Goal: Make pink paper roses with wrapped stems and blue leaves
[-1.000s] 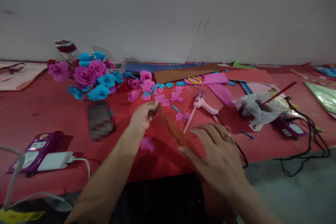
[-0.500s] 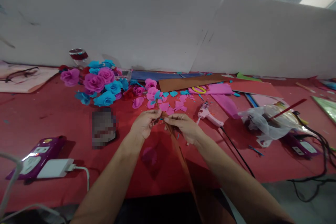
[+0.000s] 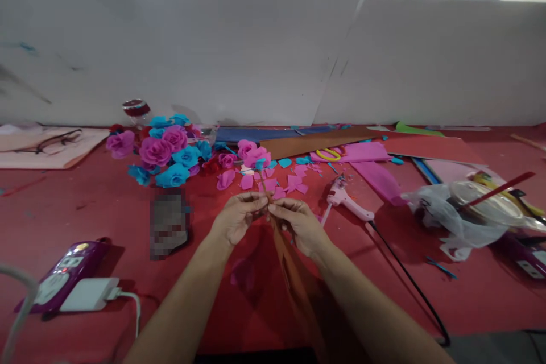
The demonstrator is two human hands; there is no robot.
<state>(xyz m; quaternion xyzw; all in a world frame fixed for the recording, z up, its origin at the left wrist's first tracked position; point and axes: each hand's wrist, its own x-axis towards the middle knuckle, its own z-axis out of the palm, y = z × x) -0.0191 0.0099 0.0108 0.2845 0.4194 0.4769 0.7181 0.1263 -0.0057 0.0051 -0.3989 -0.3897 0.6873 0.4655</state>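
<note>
My left hand [image 3: 237,217] and my right hand [image 3: 297,223] meet over the red table [image 3: 77,205], fingers pinched together on a thin stem [image 3: 265,186]. The stem carries a pink paper flower [image 3: 257,157] at its top. A long brown paper strip [image 3: 294,273] hangs from the pinch down toward me. Loose pink and blue petals [image 3: 294,181] lie just beyond my fingers. A pink glue gun [image 3: 347,200] rests to the right of my right hand.
A pile of pink and blue paper roses [image 3: 164,151] lies at back left, with a glass [image 3: 135,109] behind. Purple power strip [image 3: 63,273] and white charger [image 3: 89,294] sit front left. Yellow scissors [image 3: 327,154], coloured sheets, a plastic bag [image 3: 447,207] and black cables [image 3: 409,278] are right.
My right hand came up from near the camera to join the left at the stem. The flower on the stem has risen a little; the view has tilted upward.
</note>
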